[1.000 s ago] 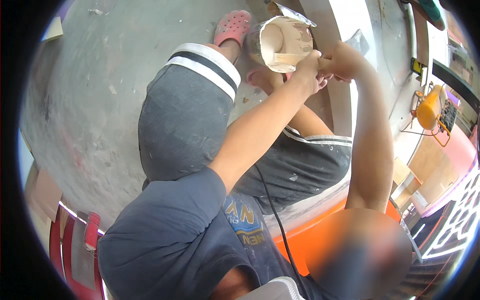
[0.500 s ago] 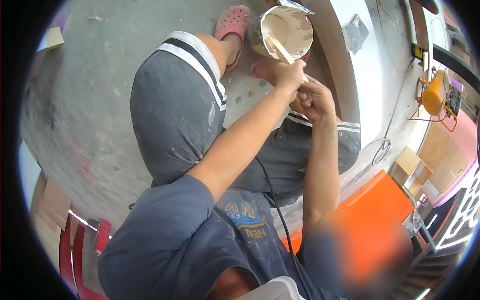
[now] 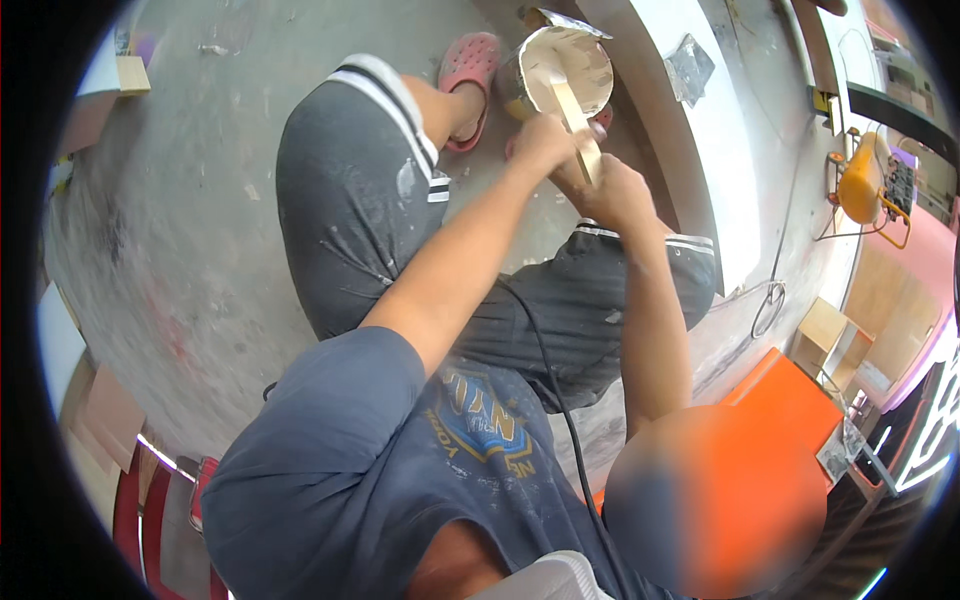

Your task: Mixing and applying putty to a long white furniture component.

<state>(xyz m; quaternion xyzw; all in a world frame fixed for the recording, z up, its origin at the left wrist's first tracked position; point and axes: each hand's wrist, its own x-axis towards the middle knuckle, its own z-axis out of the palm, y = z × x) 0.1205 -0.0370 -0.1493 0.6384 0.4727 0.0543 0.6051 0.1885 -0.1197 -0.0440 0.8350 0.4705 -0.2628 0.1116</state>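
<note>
A flat, pale wooden stick (image 3: 578,125) reaches down into an open tub (image 3: 607,85), whose inside is coated with cream-coloured paste. My left hand (image 3: 545,146) is closed around the middle of the stick, just outside the tub's rim. Beside the stick's upper end, my right hand (image 3: 620,196) is closed, its fingers curled against the wood; part of its grip is hidden. The tub leans with its mouth toward me, between my feet, and a torn flap of lid or rim (image 3: 570,22) sticks out at its far side.
My pink clog (image 3: 470,62) stands left of the tub. A white ledge (image 3: 690,140) with a grey diamond-shaped patch runs along the right. Further right are a yellow machine (image 3: 862,185) and an orange panel (image 3: 785,405). A black cable (image 3: 560,395) hangs across my lap.
Both hands have come slightly nearer to me, the left also moving leftward. More of the stick shows between them, and it stands more upright in view. The whole view has shifted a little.
</note>
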